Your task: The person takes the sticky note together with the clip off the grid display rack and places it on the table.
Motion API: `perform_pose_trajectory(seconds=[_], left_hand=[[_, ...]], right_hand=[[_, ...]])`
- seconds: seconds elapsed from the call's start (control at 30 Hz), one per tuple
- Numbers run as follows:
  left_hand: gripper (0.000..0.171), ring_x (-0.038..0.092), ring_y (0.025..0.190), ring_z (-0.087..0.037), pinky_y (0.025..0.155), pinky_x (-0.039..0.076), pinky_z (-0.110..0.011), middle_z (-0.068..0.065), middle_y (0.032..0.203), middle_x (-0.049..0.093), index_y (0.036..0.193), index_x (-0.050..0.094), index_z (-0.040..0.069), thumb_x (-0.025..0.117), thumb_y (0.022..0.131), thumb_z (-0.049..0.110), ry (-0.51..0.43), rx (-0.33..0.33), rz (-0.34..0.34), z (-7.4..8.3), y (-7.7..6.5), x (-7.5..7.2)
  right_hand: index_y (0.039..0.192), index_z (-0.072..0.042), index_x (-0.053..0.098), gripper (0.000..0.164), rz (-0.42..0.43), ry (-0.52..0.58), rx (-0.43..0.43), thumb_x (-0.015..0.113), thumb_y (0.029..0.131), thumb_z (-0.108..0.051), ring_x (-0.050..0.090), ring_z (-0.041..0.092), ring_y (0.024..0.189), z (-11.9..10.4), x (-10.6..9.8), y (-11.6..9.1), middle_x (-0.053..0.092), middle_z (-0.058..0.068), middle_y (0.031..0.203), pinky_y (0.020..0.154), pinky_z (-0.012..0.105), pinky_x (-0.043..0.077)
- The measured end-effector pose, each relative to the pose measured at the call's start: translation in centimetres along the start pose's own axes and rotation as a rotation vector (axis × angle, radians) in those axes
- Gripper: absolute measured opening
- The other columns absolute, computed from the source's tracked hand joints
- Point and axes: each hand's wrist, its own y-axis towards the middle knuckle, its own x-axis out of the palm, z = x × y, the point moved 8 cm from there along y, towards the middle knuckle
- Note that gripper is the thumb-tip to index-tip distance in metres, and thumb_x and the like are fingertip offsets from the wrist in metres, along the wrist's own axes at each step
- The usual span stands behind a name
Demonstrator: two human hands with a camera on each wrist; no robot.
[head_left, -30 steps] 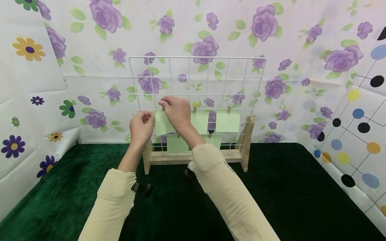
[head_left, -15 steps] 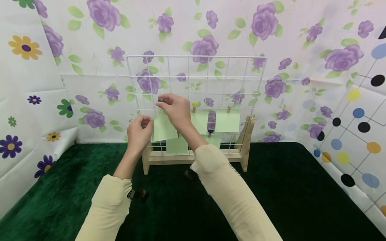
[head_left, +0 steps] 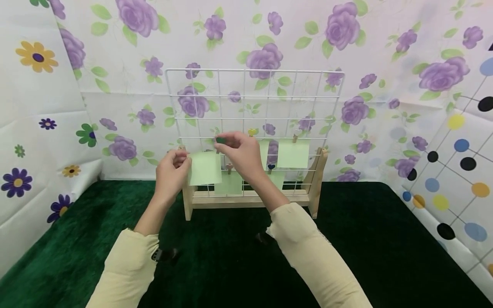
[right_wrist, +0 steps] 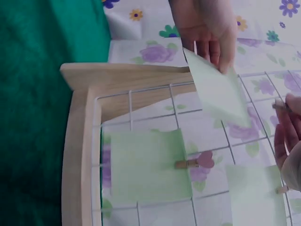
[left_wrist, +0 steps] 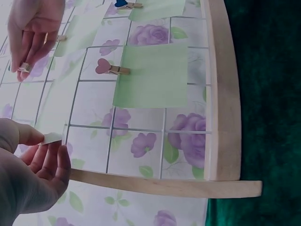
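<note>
Since the left hand only pinches one edge of the unclipped green note in front of the wire rack while the right hand pinches a green-topped clip, that note could swing crooked tbh if the one-edge grip slips

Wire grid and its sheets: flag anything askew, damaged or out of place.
Only the green sheet in the left hand stands out: it's unclipped and angled to the wire grid, whereas the other sheets hang clipped. No damage shows.
</note>
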Motion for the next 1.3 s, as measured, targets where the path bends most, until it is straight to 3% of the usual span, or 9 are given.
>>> perform_pose_trajectory(seconds=[0.13,0.27,0.4,0.5,0.63,0.83,1.07,1.3], left_hand=[[0.026,0.053,0.101,-0.028,0.09,0.044,-0.041,-0.02,0.113,0.058,0.116,0.058,-0.005,0.05,0.1,0.014,0.014,-0.004,-0.06,-0.5,-0.6,-0.1],[0.028,0.052,0.1,-0.027,0.088,0.047,-0.044,-0.019,0.115,0.054,0.116,0.055,-0.006,0.047,0.102,0.017,0.003,-0.027,-0.173,-1.2,-1.5,0.2],[0.03,0.05,0.094,-0.024,0.08,0.049,-0.036,-0.017,0.112,0.052,0.117,0.054,-0.005,0.046,0.103,0.019,0.005,-0.062,-0.286,-2.3,-2.6,0.3],[0.03,0.051,0.092,-0.023,0.075,0.047,-0.03,-0.015,0.108,0.055,0.118,0.055,-0.003,0.047,0.102,0.021,0.033,-0.088,-0.33,-3.4,-3.2,0.1],[0.029,0.054,0.092,-0.024,0.075,0.048,-0.033,-0.015,0.107,0.059,0.119,0.056,-0.002,0.05,0.102,0.022,0.08,-0.083,-0.357,-4.9,-3.8,-0.4],[0.029,0.056,0.091,-0.025,0.075,0.049,-0.041,-0.015,0.106,0.061,0.119,0.057,-0.003,0.049,0.103,0.02,0.154,-0.055,-0.395,-6.7,-4.2,-1.4],[0.034,0.055,0.091,-0.025,0.076,0.049,-0.04,-0.015,0.105,0.06,0.121,0.056,-0.004,0.048,0.103,0.023,0.173,-0.094,-0.407,-8.3,-4.8,-2.1],[0.034,0.055,0.087,-0.024,0.073,0.049,-0.04,-0.015,0.105,0.062,0.122,0.055,-0.005,0.049,0.103,0.022,0.2,-0.13,-0.407,-9.7,-5.5,-2.9]], right_hand=[[0.106,-0.004,0.073,0.021,-0.071,-0.086,0.037,0.073,0.087,-0.013,0.068,0.013,0.081,0.3,-0.3,-1.1,0.072,0.006,0.091,0.067,0.027,0.054],[0.108,-0.007,0.073,0.022,-0.119,-0.134,0.079,0.073,0.088,-0.016,0.067,0.014,0.086,0.9,-0.9,-2.1,0.071,0.004,0.096,0.07,0.028,0.054],[0.109,-0.009,0.072,0.022,-0.189,-0.167,0.122,0.071,0.089,-0.019,0.064,0.014,0.094,2.0,-1.7,-3.2,0.068,0.0,0.104,0.075,0.03,0.054],[0.109,-0.01,0.072,0.023,-0.23,-0.189,0.143,0.07,0.089,-0.02,0.062,0.015,0.097,3.0,-2.8,-4.1,0.066,-0.001,0.108,0.076,0.034,0.054],[0.109,-0.01,0.072,0.024,-0.261,-0.224,0.18,0.072,0.088,-0.021,0.064,0.015,0.094,4.6,-4.5,-5.3,0.067,0.0,0.106,0.077,0.04,0.053],[0.112,-0.005,0.069,0.027,-0.307,-0.163,0.266,0.072,0.089,-0.017,0.066,0.02,0.087,7.4,-7.0,-7.3,0.068,0.008,0.107,0.072,0.048,0.055],[0.111,0.001,0.068,0.027,-0.297,-0.153,0.261,0.07,0.091,-0.017,0.066,0.024,0.083,9.0,-9.3,-8.7,0.07,0.01,0.096,0.072,0.039,0.054],[0.111,-0.001,0.069,0.031,-0.307,-0.218,0.349,0.07,0.09,-0.024,0.061,0.02,0.085,10.4,-11.4,-10.3,0.069,0.007,0.099,0.071,0.032,0.051]])
